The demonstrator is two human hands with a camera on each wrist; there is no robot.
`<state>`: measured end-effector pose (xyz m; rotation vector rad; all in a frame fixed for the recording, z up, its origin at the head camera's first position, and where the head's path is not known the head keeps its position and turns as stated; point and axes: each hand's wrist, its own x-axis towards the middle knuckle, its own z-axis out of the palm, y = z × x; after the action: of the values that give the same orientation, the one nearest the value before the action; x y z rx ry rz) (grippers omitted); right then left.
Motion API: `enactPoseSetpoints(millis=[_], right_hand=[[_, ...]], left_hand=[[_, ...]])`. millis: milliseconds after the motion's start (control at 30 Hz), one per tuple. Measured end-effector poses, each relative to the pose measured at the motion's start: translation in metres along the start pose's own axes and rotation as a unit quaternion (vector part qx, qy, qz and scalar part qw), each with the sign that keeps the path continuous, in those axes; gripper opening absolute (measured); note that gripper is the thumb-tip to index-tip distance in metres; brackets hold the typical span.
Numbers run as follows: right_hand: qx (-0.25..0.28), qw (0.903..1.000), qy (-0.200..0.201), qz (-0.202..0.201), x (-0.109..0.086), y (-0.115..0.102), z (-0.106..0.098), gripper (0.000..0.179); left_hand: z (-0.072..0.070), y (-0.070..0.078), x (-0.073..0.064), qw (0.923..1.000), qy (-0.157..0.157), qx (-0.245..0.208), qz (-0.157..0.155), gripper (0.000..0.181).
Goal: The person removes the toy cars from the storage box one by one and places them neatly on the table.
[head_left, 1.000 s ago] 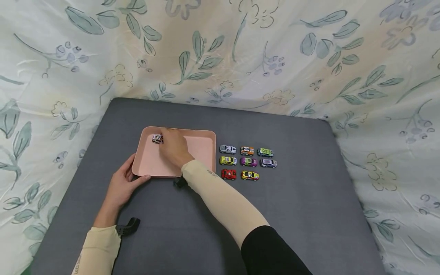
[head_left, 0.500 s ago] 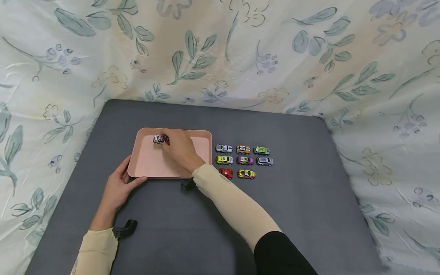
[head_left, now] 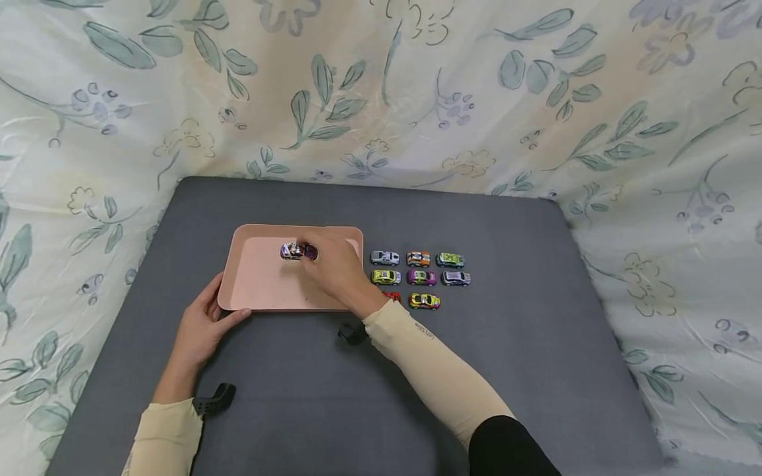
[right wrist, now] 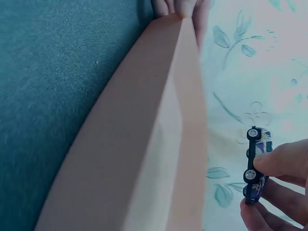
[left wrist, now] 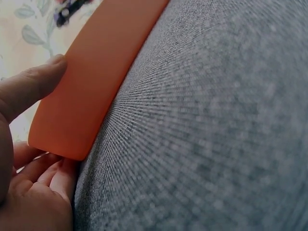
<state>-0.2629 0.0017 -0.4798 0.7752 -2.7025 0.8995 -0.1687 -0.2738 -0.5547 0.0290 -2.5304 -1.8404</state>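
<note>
In the head view a small toy car (head_left: 292, 251) with a white, purple and black pattern is pinched between the thumb and fingers of my right hand (head_left: 335, 268). It is held over the pink tray (head_left: 262, 291). The right wrist view shows the same toy car (right wrist: 257, 159) from its wheel side, raised above the tray's wall (right wrist: 159, 96). My left hand (head_left: 202, 324) grips the tray's near left corner. In the left wrist view its thumb (left wrist: 43, 79) presses the outer wall while the other fingers curl round the corner.
Right of the tray, several toy cars stand in rows on the grey table (head_left: 506, 370), among them a silver car (head_left: 385, 258), a purple car (head_left: 422, 277) and a red car (head_left: 391, 297) partly behind my right wrist. A flowered curtain (head_left: 417, 92) rises behind the table.
My right hand has lifted the toy car from the tray's far left part and moved it right and toward me. The left hand has kept its grip on the corner.
</note>
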Motion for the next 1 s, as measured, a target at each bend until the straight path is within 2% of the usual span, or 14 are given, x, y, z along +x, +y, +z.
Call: enactPoseSetpoints(millis=[267, 767, 1000], right_hand=[[0.021, 0.9996, 0.004, -0.020, -0.017, 0.010, -0.025, 0.019], [0.015, 0.9995, 0.021, 0.019, -0.066, 0.045, -0.067, 0.024], [0.001, 0.9986, 0.043, 0.029, -0.095, 0.067, -0.086, 0.025]], left_hand=[[-0.002, 0.000, -0.002, 0.9999, -0.001, -0.003, 0.012, 0.100], [0.000, -0.001, 0.001, 0.9998, -0.004, -0.009, 0.019, 0.098], [0.001, -0.001, -0.001, 0.9999, -0.005, -0.002, 0.010, 0.099]])
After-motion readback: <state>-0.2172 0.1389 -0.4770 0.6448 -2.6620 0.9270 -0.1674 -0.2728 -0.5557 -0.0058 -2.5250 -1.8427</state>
